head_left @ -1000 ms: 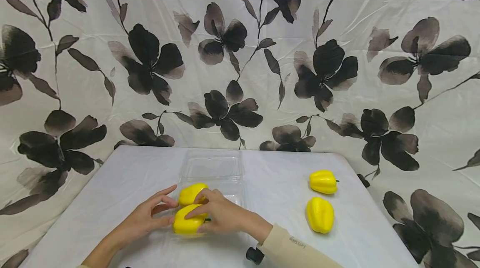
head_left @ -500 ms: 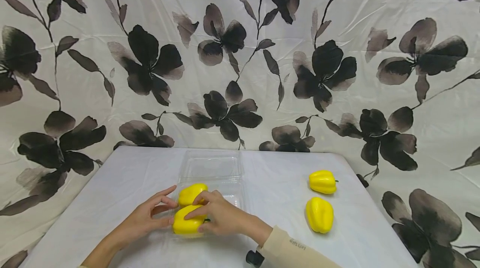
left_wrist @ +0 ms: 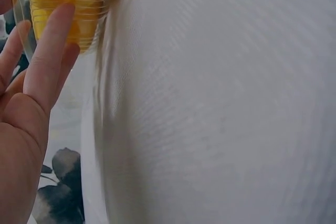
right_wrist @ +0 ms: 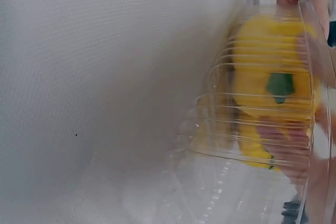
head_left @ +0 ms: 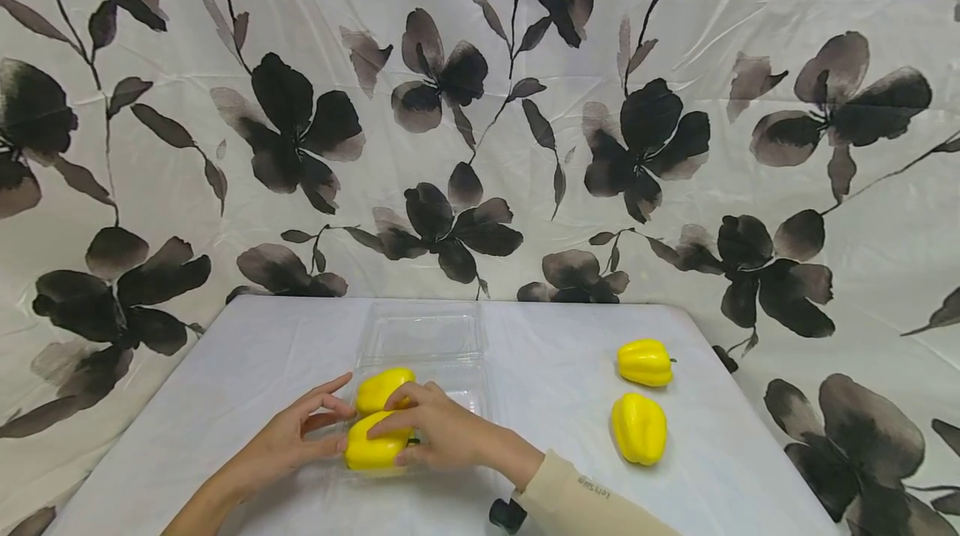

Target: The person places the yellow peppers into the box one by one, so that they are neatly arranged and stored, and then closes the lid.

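Two yellow bell peppers (head_left: 381, 388) sit at left in a clear clamshell (head_left: 471, 394); the right hand (head_left: 444, 434) grips the near pepper (head_left: 366, 448); the left hand (head_left: 294, 434), fingers extended, touches the clamshell

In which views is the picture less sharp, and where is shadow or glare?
Head view: sharpest, soft shadow below the left hand; left wrist view: dimmer and softer, the white table greyish; right wrist view: also soft, peppers blurred behind the ridged wall of the plastic box, with glints.
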`<state>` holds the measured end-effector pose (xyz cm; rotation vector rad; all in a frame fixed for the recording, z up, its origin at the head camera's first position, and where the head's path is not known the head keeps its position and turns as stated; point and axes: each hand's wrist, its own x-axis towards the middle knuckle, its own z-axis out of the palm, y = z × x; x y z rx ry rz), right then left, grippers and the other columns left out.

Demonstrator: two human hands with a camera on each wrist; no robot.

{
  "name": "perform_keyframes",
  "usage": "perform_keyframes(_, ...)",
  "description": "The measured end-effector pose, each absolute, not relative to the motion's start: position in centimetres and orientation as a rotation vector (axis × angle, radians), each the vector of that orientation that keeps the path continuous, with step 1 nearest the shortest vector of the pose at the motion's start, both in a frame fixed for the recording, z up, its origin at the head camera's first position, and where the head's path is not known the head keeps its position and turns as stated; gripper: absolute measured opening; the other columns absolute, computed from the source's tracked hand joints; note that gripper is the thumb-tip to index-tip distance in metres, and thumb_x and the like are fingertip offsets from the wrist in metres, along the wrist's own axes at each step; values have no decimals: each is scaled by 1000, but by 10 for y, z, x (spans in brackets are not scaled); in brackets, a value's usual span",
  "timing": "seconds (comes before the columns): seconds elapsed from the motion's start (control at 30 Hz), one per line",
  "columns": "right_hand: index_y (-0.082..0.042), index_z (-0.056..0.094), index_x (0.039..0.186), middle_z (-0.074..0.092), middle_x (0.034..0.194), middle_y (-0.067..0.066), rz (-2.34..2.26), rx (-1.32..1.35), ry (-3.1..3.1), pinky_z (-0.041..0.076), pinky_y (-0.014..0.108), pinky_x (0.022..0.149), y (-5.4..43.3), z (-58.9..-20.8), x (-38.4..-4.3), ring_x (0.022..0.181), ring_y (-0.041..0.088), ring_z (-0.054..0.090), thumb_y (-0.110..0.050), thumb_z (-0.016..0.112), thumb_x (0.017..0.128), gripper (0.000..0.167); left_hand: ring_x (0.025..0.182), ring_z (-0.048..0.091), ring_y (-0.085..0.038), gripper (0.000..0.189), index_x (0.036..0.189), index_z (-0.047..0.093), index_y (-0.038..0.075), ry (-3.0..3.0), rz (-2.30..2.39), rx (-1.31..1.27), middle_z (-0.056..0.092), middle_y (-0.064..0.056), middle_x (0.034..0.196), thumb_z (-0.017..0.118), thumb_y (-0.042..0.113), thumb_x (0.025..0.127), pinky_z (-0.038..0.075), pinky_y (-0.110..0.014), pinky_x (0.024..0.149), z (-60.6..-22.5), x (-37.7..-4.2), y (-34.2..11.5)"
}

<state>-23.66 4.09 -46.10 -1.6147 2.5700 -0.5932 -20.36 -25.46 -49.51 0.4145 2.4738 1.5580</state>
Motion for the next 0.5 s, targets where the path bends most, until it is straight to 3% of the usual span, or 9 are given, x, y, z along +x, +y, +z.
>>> perform_keyframes(0.5,-31,69,141,53,143,-2,-611,-1590,2563,44,25,109,46,-458,-236,128,13,47,-25,79,98,44,143,50,-47,41,125,63,10,2486,1560,411,21,-12,176,83,29,95,46,-58,116,-494,-202,-254)
